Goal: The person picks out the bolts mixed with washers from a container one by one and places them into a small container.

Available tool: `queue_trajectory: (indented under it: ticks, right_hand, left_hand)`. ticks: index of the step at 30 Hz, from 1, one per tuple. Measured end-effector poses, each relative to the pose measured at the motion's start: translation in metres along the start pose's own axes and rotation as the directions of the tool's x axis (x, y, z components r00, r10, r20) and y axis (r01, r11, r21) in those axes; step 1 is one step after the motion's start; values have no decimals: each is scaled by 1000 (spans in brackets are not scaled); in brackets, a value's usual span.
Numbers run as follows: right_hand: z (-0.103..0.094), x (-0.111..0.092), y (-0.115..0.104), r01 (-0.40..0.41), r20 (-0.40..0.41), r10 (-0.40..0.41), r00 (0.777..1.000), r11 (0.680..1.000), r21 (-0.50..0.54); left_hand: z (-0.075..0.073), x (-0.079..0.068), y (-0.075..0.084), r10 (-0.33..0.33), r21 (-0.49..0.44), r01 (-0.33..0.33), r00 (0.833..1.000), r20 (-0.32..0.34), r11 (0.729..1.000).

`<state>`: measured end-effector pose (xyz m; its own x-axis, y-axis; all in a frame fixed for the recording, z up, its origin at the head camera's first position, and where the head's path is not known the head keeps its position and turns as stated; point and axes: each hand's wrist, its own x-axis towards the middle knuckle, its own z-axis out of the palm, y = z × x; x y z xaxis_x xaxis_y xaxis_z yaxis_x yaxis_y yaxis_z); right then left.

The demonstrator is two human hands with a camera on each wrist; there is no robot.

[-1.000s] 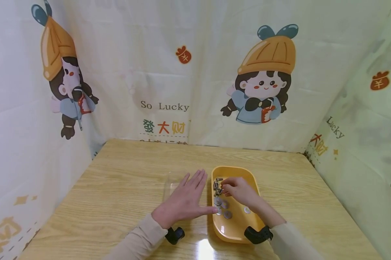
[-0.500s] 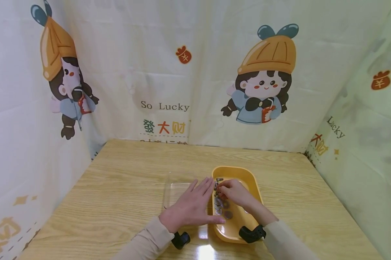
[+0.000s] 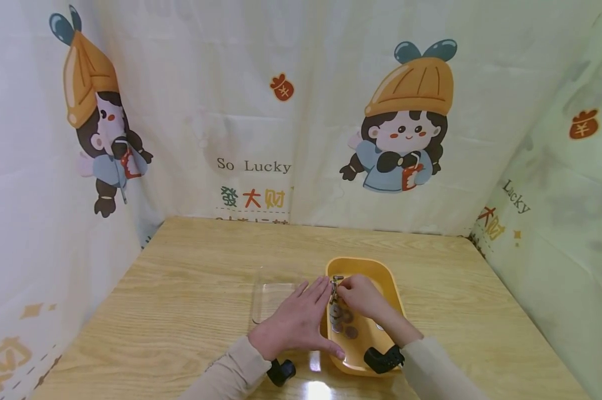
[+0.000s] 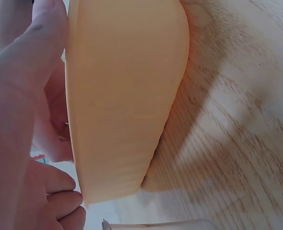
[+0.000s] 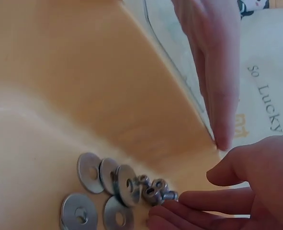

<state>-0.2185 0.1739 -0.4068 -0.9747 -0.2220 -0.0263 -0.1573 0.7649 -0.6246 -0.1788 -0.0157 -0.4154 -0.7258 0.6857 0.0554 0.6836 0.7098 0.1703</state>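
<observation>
The small metal bolts (image 5: 152, 197) lie heaped inside the orange tray (image 4: 122, 96), on its floor close against the left wall and towards its far end. The heap strings out along that wall, lengthwise with the tray; the farthest bolt lies across it. From the fingers of the right hand (image 3: 366, 294), the bolts lie on the side of the tray's left wall, right at the tips. That hand is the nearer: it reaches in over the tray's right side, its index finger at the nearest bolt and its thumb held apart from the index, so no pinch shows; whether a bolt is already touched I cannot tell for certain.

The left hand (image 3: 298, 325) is outside the tray's left wall, fingers straight and close together with the tips at the rim, thumb spread away and laid over the same edge.

Flat washers (image 5: 126, 196) overlap on the tray floor, just nearer the person than the bolts. A clear plastic container (image 3: 273, 294) stands left of the tray on the wooden bench (image 3: 196, 300), partly behind the left hand.

Against a second ago, the left hand has slid nearer the person and in towards the tray's rim, and the right hand has shifted slightly towards the left wall; tray and container look unmoved.
</observation>
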Motion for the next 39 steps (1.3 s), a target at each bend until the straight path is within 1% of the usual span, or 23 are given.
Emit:
queue_trajectory:
  ticks: [2,5,8,12,16,20,25,29,33,36,39]
  right_hand:
    - [1,0,1,-16,-12,17,1000,1000,12]
    - [1,0,4,-67,-20,69,997,996,61]
    - [2,2,6,-132,-5,134,991,982,137]
    - [3,5,7,-184,29,182,983,956,228]
    - [5,6,6,-202,60,193,979,932,300]
    - [8,7,6,-207,95,185,978,904,373]
    - [11,8,7,-197,139,151,979,878,437]
    - [13,8,9,-199,148,145,978,858,473]
    - [17,10,10,-219,138,172,975,839,499]
    - [19,11,11,-237,125,201,972,839,490]
    - [19,12,11,-235,118,203,972,852,468]
  left_hand:
    - [0,0,1,-3,5,3,1000,-8,1000]
    - [0,0,1,-10,10,10,1000,-15,1000]
    - [-1,0,2,-20,12,20,1000,-15,1000]
    - [-1,1,2,-30,8,30,1000,-7,1000]
    - [-1,2,2,-37,-5,37,999,1,999]
    - [-1,2,3,-42,-8,42,999,8,999]
    - [-1,2,4,-44,-4,44,999,12,999]
    - [-1,2,3,-51,-16,52,999,18,999]
    - [-2,2,3,-55,-33,56,998,24,998]
    - [-3,1,3,-53,-42,54,998,22,998]
    - [-3,1,3,-49,-41,49,999,19,998]
